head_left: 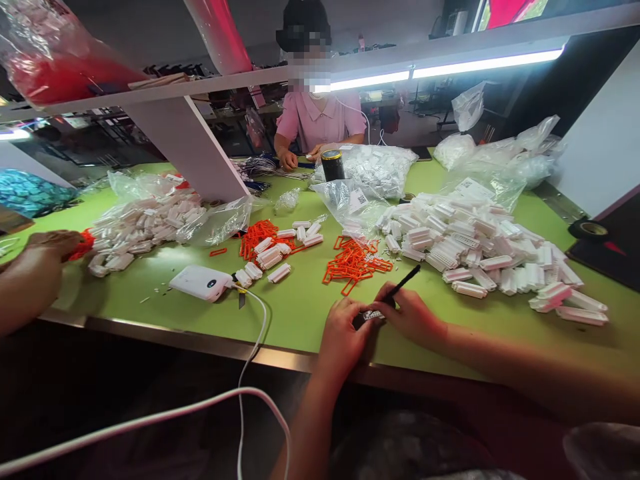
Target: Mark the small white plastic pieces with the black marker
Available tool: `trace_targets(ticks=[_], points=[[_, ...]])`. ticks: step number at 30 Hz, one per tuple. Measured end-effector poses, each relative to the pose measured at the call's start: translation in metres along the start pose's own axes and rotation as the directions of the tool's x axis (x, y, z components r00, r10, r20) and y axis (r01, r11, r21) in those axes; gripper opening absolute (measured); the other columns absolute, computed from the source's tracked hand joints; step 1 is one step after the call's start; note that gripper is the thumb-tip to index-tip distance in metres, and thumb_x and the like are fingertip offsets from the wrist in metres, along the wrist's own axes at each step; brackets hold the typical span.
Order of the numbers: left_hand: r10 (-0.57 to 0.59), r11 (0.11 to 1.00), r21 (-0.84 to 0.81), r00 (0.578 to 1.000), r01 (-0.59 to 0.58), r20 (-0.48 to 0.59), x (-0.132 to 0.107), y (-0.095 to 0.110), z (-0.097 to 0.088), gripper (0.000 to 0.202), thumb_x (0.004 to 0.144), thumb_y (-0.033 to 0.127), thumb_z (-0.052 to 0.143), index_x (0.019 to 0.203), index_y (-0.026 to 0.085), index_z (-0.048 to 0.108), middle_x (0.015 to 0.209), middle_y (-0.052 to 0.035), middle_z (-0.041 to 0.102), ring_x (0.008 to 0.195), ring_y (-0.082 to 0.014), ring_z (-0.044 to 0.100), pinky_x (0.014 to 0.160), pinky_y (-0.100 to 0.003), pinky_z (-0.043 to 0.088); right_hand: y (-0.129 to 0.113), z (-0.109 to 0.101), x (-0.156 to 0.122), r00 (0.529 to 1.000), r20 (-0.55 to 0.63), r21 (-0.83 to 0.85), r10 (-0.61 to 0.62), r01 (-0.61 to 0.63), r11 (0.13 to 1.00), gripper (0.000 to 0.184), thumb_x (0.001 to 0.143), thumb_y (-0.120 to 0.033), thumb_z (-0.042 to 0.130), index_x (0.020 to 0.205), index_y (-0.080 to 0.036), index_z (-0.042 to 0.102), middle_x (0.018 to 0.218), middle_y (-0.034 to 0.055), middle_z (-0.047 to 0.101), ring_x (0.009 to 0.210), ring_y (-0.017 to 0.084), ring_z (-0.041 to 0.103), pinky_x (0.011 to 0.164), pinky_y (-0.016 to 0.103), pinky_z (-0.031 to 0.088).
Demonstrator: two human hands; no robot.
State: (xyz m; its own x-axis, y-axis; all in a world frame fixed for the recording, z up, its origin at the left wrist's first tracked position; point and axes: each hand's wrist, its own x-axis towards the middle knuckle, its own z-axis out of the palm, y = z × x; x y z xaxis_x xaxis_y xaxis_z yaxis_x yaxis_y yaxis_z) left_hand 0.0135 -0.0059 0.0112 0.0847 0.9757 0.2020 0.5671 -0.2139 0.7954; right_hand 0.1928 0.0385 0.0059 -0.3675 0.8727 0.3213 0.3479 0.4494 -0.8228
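Observation:
My left hand (344,333) is closed round a small connector-like part with a white, dotted face (374,315), just above the table's front edge. Black shows beside that face, but I cannot tell whether it belongs to the part. My right hand (413,315) grips a thin black pen-like tool (406,283), which slants up and away to the right. The right fingers meet the part, and its far side is hidden by them. Just beyond my hands lies a heap of orange rectangular frames (350,263). White plastic connector housings (465,243) are piled to the right.
A white power bank (201,283) with a white cable (264,313) lies left of my hands. More orange frames (257,239) and white housings (273,257) sit behind it. A co-worker's hand (55,247) is at far left; another person (320,120) sits opposite. A black can (333,167) stands mid-table.

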Motion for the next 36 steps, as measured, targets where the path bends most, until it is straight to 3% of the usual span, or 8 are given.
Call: trace_targets(ticks=[12, 19, 24, 27, 32, 36], points=[[0.014, 1.0, 0.023, 1.0, -0.014, -0.008, 0.0, -0.004, 0.001, 0.009, 0.086, 0.023, 0.078, 0.095, 0.023, 0.077, 0.093, -0.003, 0.073, 0.096, -0.0233, 0.066, 0.087, -0.037, 0.051, -0.003, -0.001, 0.002, 0.997, 0.072, -0.071, -0.033, 0.038, 0.997, 0.017, 0.098, -0.034, 0.063, 0.086, -0.023, 0.065, 0.072, 0.0013, 0.07, 0.065, 0.017, 0.065, 0.064, 0.028, 0.053], [-0.004, 1.0, -0.008, 1.0, 0.004, -0.008, 0.0, -0.002, 0.001, 0.013, 0.084, 0.021, 0.082, 0.096, 0.023, 0.077, 0.093, -0.0025, 0.073, 0.095, -0.0227, 0.066, 0.087, -0.036, 0.051, 0.001, -0.004, 0.006, 1.0, -0.011, 0.029, -0.024, 0.024, 0.999, 0.025, 0.098, -0.04, 0.064, 0.081, -0.021, 0.064, 0.074, 0.0023, 0.072, 0.068, 0.017, 0.066, 0.065, 0.029, 0.055], [0.007, 1.0, -0.012, 1.0, -0.007, -0.012, -0.001, -0.001, 0.0, 0.01, 0.086, 0.025, 0.08, 0.096, 0.024, 0.077, 0.093, -0.0027, 0.073, 0.095, -0.0226, 0.066, 0.087, -0.036, 0.051, 0.002, -0.001, 0.002, 1.0, 0.008, -0.02, -0.004, 0.004, 1.0, 0.023, 0.099, -0.039, 0.063, 0.082, -0.023, 0.064, 0.073, 0.002, 0.072, 0.067, 0.018, 0.066, 0.065, 0.029, 0.055], [0.013, 1.0, 0.003, 1.0, -0.013, -0.012, -0.001, -0.002, 0.0, 0.008, 0.087, 0.025, 0.077, 0.095, 0.024, 0.076, 0.093, -0.003, 0.073, 0.096, -0.0232, 0.066, 0.088, -0.037, 0.051, -0.002, 0.0, -0.001, 0.998, 0.041, -0.114, -0.052, 0.056, 0.992, 0.02, 0.1, -0.037, 0.062, 0.086, -0.023, 0.066, 0.077, 0.0029, 0.072, 0.07, 0.019, 0.067, 0.068, 0.03, 0.054], [-0.001, 0.999, 0.038, 1.0, 0.0, 0.003, 0.001, -0.005, 0.0, 0.007, 0.086, 0.019, 0.074, 0.091, 0.023, 0.076, 0.093, -0.0029, 0.073, 0.095, -0.0239, 0.065, 0.087, -0.037, 0.05, -0.013, -0.001, -0.001, 0.966, 0.131, -0.252, -0.221, 0.248, 0.935, 0.024, 0.104, -0.032, 0.055, 0.083, -0.022, 0.063, 0.077, 0.006, 0.07, 0.073, 0.02, 0.065, 0.074, 0.032, 0.052], [-0.001, 1.0, 0.031, 1.0, 0.002, -0.007, 0.001, -0.004, 0.001, 0.007, 0.086, 0.019, 0.075, 0.091, 0.023, 0.076, 0.092, -0.0026, 0.073, 0.094, -0.0235, 0.065, 0.087, -0.037, 0.05, -0.009, 0.0, 0.0, 0.984, 0.091, -0.174, -0.155, 0.169, 0.97, 0.022, 0.103, -0.033, 0.057, 0.085, -0.022, 0.063, 0.075, 0.0039, 0.069, 0.07, 0.019, 0.065, 0.07, 0.03, 0.053]])
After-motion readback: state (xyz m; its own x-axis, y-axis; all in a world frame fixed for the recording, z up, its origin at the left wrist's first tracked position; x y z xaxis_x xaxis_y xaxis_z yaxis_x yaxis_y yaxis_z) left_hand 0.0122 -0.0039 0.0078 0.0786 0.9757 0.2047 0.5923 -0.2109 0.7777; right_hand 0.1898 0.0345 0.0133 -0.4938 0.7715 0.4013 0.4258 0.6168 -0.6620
